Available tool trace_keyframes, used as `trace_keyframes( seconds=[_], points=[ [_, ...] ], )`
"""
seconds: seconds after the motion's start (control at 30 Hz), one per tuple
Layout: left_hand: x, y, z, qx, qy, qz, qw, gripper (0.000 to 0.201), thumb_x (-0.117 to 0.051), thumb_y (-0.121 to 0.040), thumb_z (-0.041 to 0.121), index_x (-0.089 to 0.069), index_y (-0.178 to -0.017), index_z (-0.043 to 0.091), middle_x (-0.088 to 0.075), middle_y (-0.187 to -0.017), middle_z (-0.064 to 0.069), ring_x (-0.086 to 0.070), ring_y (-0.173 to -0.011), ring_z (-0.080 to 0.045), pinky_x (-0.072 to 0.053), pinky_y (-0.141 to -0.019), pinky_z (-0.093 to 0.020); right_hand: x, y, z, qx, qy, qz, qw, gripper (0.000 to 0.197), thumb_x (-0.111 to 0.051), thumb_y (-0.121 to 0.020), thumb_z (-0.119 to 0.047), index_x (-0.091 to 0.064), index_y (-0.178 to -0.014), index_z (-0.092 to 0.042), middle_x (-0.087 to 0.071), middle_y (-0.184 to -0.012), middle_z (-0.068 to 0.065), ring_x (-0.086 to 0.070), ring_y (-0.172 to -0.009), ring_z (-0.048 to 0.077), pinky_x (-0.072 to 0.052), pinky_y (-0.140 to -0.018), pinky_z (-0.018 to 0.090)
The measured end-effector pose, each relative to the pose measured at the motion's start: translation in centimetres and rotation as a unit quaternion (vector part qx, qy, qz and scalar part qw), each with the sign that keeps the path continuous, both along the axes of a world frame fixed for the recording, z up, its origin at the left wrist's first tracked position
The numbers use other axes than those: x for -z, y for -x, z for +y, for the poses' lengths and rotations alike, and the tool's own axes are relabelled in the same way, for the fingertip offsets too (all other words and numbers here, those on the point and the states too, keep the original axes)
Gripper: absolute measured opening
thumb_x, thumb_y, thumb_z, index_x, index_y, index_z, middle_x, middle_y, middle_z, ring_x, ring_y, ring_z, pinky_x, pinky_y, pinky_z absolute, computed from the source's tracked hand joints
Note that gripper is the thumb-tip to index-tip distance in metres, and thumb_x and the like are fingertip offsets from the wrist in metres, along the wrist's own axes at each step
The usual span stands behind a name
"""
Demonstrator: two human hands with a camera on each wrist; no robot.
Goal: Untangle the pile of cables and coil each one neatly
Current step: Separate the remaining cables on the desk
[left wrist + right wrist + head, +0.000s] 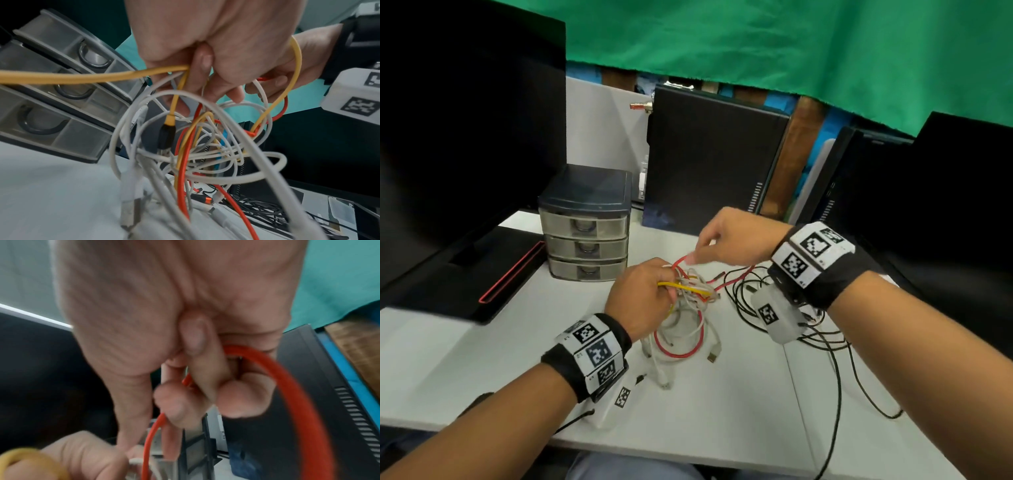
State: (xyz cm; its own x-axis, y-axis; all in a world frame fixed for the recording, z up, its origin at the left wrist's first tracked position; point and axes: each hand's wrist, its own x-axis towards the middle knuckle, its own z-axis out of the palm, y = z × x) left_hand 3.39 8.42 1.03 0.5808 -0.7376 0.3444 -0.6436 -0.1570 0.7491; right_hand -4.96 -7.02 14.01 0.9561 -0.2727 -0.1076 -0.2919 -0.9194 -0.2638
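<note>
A tangle of white, red and yellow cables [690, 291] hangs above the white desk [482, 359], lifted at its top by my left hand [643, 294]. That hand [205, 65] grips a yellow cable [82, 78] and several white strands; white loops [205, 154] and a red cable [184, 170] dangle below it. My right hand [726, 240] pinches a loop of the red cable [679, 261] just right of the left hand. Up close, the right hand's fingers [242, 395] curl round the red cable [287, 386]. The tangle's lower loops [678, 342] lie on the desk.
A small three-drawer organiser [585, 222] stands behind the hands. Black monitors [465, 120] flank the desk, and a black computer case [715, 161] stands at the back. Loose black cables [822, 335] sprawl under my right wrist. A USB plug [714, 353] lies near the tangle.
</note>
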Motion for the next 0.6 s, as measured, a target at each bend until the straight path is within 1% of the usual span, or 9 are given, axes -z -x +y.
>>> trace_keyframes(
  seconds=[0.13, 0.23, 0.27, 0.33, 0.4, 0.43, 0.5, 0.57, 0.6],
  points=[
    [-0.5, 0.4, 0.2, -0.002, -0.011, 0.001, 1.000, 0.025, -0.049, -0.066, 0.015, -0.059, -0.052, 0.033, -0.064, -0.084, 0.006, -0.064, -0.082, -0.023, -0.052, -0.079, -0.042, 0.0, -0.5, 1.2, -0.045, 0.045, -0.006, 0.998, 0.030, -0.070, -0.092, -0.036, -0.076, -0.075, -0.011, -0.062, -0.065, -0.002, -0.053, -0.060, 0.013, -0.049, -0.061, 0.031],
    [-0.1, 0.3, 0.3, -0.007, -0.012, 0.006, 1.000, 0.034, -0.048, -0.070, 0.011, -0.057, -0.050, 0.036, -0.064, -0.085, 0.005, -0.065, -0.087, -0.022, -0.051, -0.084, -0.039, -1.9, -0.7, 0.2, -0.012, 0.036, -0.232, 0.972, 0.032, -0.064, -0.096, -0.030, -0.068, -0.070, -0.012, -0.057, -0.061, -0.004, -0.053, -0.058, 0.011, -0.043, -0.059, 0.029],
    [0.2, 0.0, 0.3, -0.007, -0.003, 0.014, 1.000, 0.038, -0.049, -0.072, 0.006, -0.059, -0.050, 0.035, -0.065, -0.086, 0.007, -0.066, -0.091, -0.021, -0.051, -0.087, -0.038, -2.8, -0.8, -0.6, 0.032, 0.002, -0.356, 0.934, 0.032, -0.062, -0.096, -0.027, -0.065, -0.069, -0.012, -0.054, -0.058, -0.004, -0.053, -0.055, 0.012, -0.042, -0.057, 0.029],
    [0.4, -0.5, 0.2, -0.007, 0.028, 0.033, 0.999, 0.039, -0.045, -0.069, 0.003, -0.064, -0.053, 0.034, -0.066, -0.088, 0.017, -0.066, -0.094, -0.015, -0.052, -0.091, -0.036, -4.8, -0.5, -2.2, 0.141, -0.130, -0.554, 0.810, 0.031, -0.056, -0.098, -0.018, -0.059, -0.067, -0.014, -0.051, -0.054, -0.001, -0.053, -0.044, 0.014, -0.044, -0.046, 0.025],
    [0.4, -0.6, 0.0, -0.002, 0.056, 0.047, 0.997, 0.039, -0.041, -0.065, 0.006, -0.066, -0.055, 0.035, -0.065, -0.085, 0.024, -0.066, -0.091, -0.009, -0.052, -0.090, -0.035, -5.5, 0.1, -3.6, 0.216, -0.226, -0.593, 0.742, 0.029, -0.050, -0.098, -0.008, -0.053, -0.070, -0.015, -0.051, -0.055, 0.007, -0.051, -0.036, 0.015, -0.041, -0.039, 0.021],
    [0.4, -0.6, -0.2, -0.001, 0.064, 0.050, 0.997, 0.039, -0.040, -0.064, 0.007, -0.066, -0.055, 0.035, -0.065, -0.084, 0.023, -0.067, -0.090, -0.009, -0.053, -0.090, -0.035, -5.2, 0.3, -4.4, 0.245, -0.227, -0.554, 0.763, 0.024, -0.047, -0.096, -0.006, -0.052, -0.075, -0.015, -0.053, -0.057, 0.010, -0.052, -0.035, 0.015, -0.041, -0.038, 0.021],
    [0.2, -0.3, -0.2, -0.004, 0.070, 0.050, 0.996, 0.038, -0.041, -0.064, 0.009, -0.065, -0.055, 0.036, -0.068, -0.082, 0.020, -0.069, -0.090, -0.010, -0.053, -0.089, -0.037, -3.8, 0.7, -5.4, 0.268, -0.177, -0.397, 0.860, 0.012, -0.048, -0.090, -0.009, -0.054, -0.089, -0.019, -0.062, -0.071, 0.015, -0.061, -0.046, 0.020, -0.050, -0.044, 0.027],
    [-0.2, 0.1, 0.1, -0.007, 0.056, 0.031, 0.998, 0.034, -0.043, -0.065, 0.013, -0.060, -0.051, 0.040, -0.067, -0.080, 0.019, -0.068, -0.086, -0.013, -0.053, -0.083, -0.035, -2.3, 1.5, -5.5, 0.256, -0.045, -0.192, 0.946, 0.028, -0.056, -0.084, -0.017, -0.055, -0.110, -0.027, -0.068, -0.101, 0.013, -0.069, -0.080, 0.028, -0.060, -0.070, 0.041],
    [-0.4, 0.4, 0.2, -0.008, 0.045, 0.017, 0.999, 0.032, -0.043, -0.065, 0.016, -0.055, -0.049, 0.041, -0.066, -0.079, 0.017, -0.066, -0.083, -0.015, -0.053, -0.079, -0.034, -1.6, 1.7, -5.1, 0.238, 0.037, -0.113, 0.964, 0.045, -0.060, -0.083, -0.020, -0.050, -0.126, -0.028, -0.064, -0.116, 0.011, -0.065, -0.100, 0.031, -0.057, -0.086, 0.046]
  ],
)
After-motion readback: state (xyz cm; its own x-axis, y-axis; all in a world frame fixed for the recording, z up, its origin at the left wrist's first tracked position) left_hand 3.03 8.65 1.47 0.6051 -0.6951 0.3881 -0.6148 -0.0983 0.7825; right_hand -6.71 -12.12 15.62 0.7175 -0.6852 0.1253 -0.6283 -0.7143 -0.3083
